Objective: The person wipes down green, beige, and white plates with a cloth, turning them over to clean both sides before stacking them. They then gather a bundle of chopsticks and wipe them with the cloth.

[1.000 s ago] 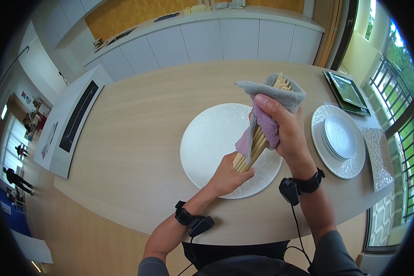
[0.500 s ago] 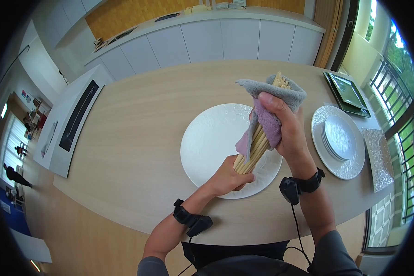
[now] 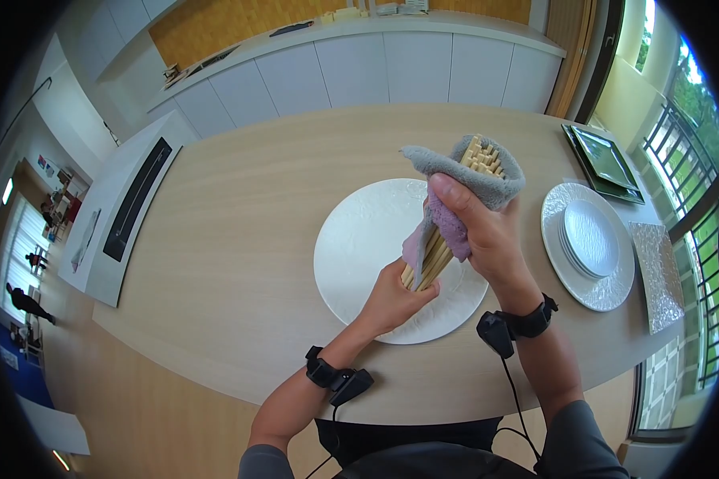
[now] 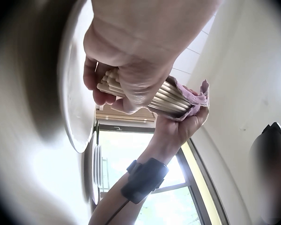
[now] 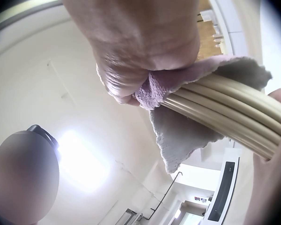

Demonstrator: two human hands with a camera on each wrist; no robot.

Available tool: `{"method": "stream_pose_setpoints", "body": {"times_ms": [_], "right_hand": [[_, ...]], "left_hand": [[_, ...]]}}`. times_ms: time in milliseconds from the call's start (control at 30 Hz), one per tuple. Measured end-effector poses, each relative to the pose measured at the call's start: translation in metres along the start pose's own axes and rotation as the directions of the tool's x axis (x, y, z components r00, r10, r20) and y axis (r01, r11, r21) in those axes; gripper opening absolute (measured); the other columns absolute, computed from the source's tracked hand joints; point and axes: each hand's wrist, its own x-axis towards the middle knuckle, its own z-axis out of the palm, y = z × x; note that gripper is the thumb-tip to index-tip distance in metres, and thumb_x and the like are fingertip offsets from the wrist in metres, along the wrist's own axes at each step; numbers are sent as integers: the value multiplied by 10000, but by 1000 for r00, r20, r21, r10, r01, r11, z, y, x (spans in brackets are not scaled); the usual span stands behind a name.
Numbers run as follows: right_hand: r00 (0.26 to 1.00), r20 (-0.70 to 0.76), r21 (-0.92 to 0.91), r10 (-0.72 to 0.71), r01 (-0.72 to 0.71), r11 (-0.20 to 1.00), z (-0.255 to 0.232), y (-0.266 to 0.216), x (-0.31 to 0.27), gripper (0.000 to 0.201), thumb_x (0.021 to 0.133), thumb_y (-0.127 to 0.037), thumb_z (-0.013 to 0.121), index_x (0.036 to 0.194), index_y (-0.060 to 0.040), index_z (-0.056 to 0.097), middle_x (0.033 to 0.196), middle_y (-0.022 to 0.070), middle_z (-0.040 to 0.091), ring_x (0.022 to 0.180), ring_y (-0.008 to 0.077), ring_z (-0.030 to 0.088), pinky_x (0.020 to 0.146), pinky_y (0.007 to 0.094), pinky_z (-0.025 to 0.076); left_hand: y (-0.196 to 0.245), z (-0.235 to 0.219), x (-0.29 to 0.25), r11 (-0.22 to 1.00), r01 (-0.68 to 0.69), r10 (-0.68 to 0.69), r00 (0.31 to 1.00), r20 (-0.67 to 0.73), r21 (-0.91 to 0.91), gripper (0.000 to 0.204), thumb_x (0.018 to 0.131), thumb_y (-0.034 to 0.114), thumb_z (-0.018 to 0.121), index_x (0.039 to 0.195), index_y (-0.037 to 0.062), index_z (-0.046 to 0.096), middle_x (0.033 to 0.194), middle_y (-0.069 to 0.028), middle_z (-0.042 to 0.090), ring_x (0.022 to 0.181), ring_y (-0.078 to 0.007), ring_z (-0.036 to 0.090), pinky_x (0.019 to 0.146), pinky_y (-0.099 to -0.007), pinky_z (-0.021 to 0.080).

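Observation:
A bundle of pale chopsticks (image 3: 431,263) is held at a slant above a large white plate (image 3: 351,231). My left hand (image 3: 391,302) grips the lower ends, its fingers and thumb curled round them in the left wrist view. Higher up, my right hand (image 3: 487,231) holds a grey and purple cloth (image 3: 487,185) wrapped about the bundle, thumb pressed on the cloth. The upper chopstick tips stick out of the cloth's top. In the right wrist view, a loose cloth corner (image 5: 178,140) hangs beside the chopsticks (image 5: 229,110).
To the right stand a stack of small white plates (image 3: 591,235) on a larger textured plate (image 3: 555,267), green square trays (image 3: 603,160) and a silvery rectangular plate (image 3: 657,275). A white panel with a black slot (image 3: 140,199) is at the table's left end.
Both hands have shifted slightly left with the bundle. The right hand and the cloth have tipped, so more of the upper chopstick ends shows. Both grips stay on.

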Motion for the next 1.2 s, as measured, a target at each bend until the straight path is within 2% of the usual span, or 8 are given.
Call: {"method": "stream_pose_setpoints", "body": {"times_ms": [33, 167, 233, 433, 733, 933, 1167, 1200], "right_hand": [[1000, 0, 1, 1, -1, 1000, 1, 0, -1, 292, 872, -191, 772, 1048, 5, 646, 856, 68, 669, 744, 135, 675, 652, 279, 566], [1000, -15, -18, 4, -4, 1000, 1, 0, -2, 279, 872, -196, 783, 1034, -7, 656, 870, 43, 675, 763, 106, 656, 666, 257, 551], [1000, -20, -27, 7, -7, 1000, 0, 1, -1, 290, 871, -196, 768, 1044, 7, 654, 858, 66, 676, 749, 129, 671, 664, 270, 561], [1000, 15, -11, -1, 2, 1000, -3, -1, 1, 295, 890, -206, 740, 1060, 5, 625, 863, 69, 654, 742, 145, 672, 632, 278, 559], [994, 71, 104, 83, -90, 990, -9, -1, 6, 348, 888, -232, 736, 1095, 11, 598, 871, 89, 647, 758, 163, 673, 637, 291, 566], [983, 141, 150, 116, -137, 979, -13, -2, 6, 398, 863, -216, 759, 1140, 13, 591, 961, 101, 660, 831, 175, 680, 740, 311, 586], [986, 129, 146, 109, -128, 981, -12, -2, 6, 380, 871, -199, 754, 1146, 6, 591, 972, 88, 656, 842, 158, 674, 743, 303, 585], [989, 108, 124, 102, -116, 985, -11, -2, 7, 369, 876, -196, 751, 1143, 5, 594, 964, 83, 654, 834, 152, 672, 733, 300, 584]], "left_hand": [[-2, 1, -1, 992, -105, 112, 990, -87, 76, 374, 896, 289, 762, 1006, -28, 597, 841, -49, 620, 715, -112, 615, 640, -278, 526], [3, 0, 0, 994, -66, 73, 994, -78, 87, 390, 895, 311, 771, 1011, -17, 595, 838, -46, 619, 731, -108, 615, 660, -280, 530], [5, -2, 4, 990, 92, -81, 991, 107, -110, 391, 891, 311, 778, 1019, -5, 589, 828, -42, 618, 692, -111, 608, 627, -270, 524], [11, -8, 1, 968, 217, -190, 963, 192, -130, 368, 875, 243, 791, 1016, -24, 581, 776, -32, 602, 566, -74, 545, 500, -247, 471], [15, -13, 0, 865, 343, -194, 902, 385, -366, 303, 843, 146, 805, 899, 41, 527, 613, 19, 489, 442, -76, 440, 407, -256, 353], [18, -14, -2, 817, 385, -184, 879, 439, -429, 280, 840, 106, 789, 878, 50, 517, 581, 15, 469, 410, -78, 407, 394, -255, 318], [14, -15, 0, 856, 358, -193, 890, 413, -373, 273, 845, 119, 779, 919, 28, 532, 614, 2, 503, 438, -79, 439, 411, -252, 343], [12, -13, 0, 893, 317, -212, 922, 324, -319, 270, 846, 132, 774, 927, 21, 542, 641, -5, 519, 460, -82, 462, 418, -252, 362]]}}
